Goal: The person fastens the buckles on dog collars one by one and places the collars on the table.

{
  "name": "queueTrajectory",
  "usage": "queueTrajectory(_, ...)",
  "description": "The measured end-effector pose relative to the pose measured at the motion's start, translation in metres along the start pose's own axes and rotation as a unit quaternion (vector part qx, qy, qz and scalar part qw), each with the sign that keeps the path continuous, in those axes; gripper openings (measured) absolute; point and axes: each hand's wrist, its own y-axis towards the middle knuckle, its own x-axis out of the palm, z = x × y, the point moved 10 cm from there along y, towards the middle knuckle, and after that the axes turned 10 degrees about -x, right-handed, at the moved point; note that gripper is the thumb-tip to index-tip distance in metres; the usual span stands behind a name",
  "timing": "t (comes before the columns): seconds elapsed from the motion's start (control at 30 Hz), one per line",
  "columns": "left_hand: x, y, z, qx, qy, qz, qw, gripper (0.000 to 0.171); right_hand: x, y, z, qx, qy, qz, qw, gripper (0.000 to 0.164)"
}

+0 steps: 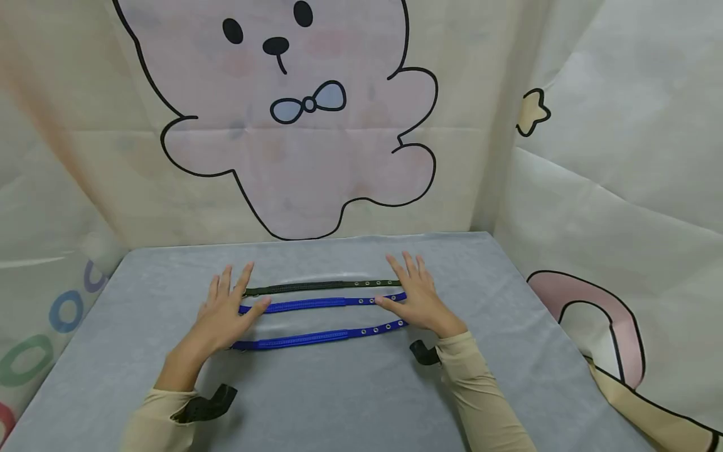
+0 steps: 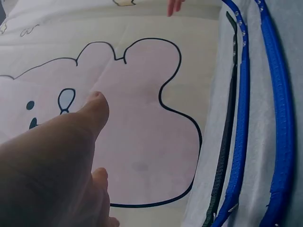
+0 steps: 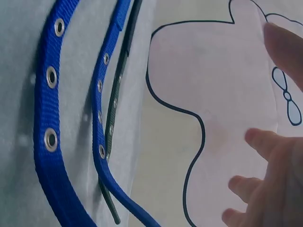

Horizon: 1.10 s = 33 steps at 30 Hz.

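Observation:
Three collar-like straps lie side by side across the table: a dark green strap (image 1: pixel 316 287) at the back, a blue strap (image 1: pixel 310 305) in the middle and another blue strap (image 1: pixel 305 339) in front. Metal eyelets line their right parts. Over the left ends is my left hand (image 1: pixel 223 314), fingers spread and straight. My right hand (image 1: pixel 418 301), likewise spread, is over the right ends. Both hands hide the strap ends from the head view. In the right wrist view the front blue strap (image 3: pixel 47 104) bends near its eyelets, and the fingers (image 3: pixel 262 144) grip nothing.
A grey cloth-covered table (image 1: pixel 327 402) carries the straps. Behind it hangs a pale curtain with a printed bear (image 1: pixel 316 163). Printed sheets (image 1: pixel 615 188) hang at the sides. Dark devices (image 1: pixel 209 405) sit at both wrists.

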Motion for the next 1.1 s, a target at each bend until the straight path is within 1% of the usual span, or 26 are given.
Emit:
queueTrajectory(0.13, -0.003, -0.002, -0.003, 0.015, -0.030, -0.029, 0.9990, 0.088, 0.000, -0.001, 0.003, 0.004, 0.014, -0.018, 1.000, 0.093)
queueTrajectory(0.27, -0.003, -0.003, -0.007, 0.029, -0.041, -0.058, 0.9970, 0.090, -0.002, -0.002, 0.007, 0.006, 0.035, -0.028, 0.999, 0.089)
queueTrajectory(0.37, -0.006, -0.003, -0.008, 0.047, -0.043, -0.064, 0.9959, 0.088, -0.004, -0.004, 0.009, 0.003, 0.054, -0.032, 0.998, 0.085)
queueTrajectory(0.43, -0.009, -0.004, -0.008, 0.062, -0.053, -0.068, 0.9944, 0.086, -0.006, -0.005, 0.010, -0.002, 0.060, -0.034, 0.998, 0.082)
queueTrajectory(0.53, -0.009, -0.006, -0.008, 0.079, -0.071, -0.085, 0.9907, 0.082, -0.006, -0.008, 0.014, -0.005, 0.063, -0.042, 0.997, 0.078)
queueTrajectory(0.7, -0.006, -0.007, -0.013, 0.083, -0.082, -0.123, 0.9855, 0.078, -0.008, -0.012, 0.017, -0.009, 0.076, -0.050, 0.996, 0.073)
queueTrajectory(0.9, -0.005, -0.006, -0.017, 0.094, -0.094, -0.146, 0.9802, 0.077, -0.011, -0.013, 0.018, -0.020, 0.097, -0.055, 0.994, 0.067)
queueTrajectory(1.1, 0.000, -0.004, -0.019, 0.113, -0.112, -0.168, 0.9728, 0.075, -0.011, -0.014, 0.023, -0.010, 0.116, -0.067, 0.991, 0.066)
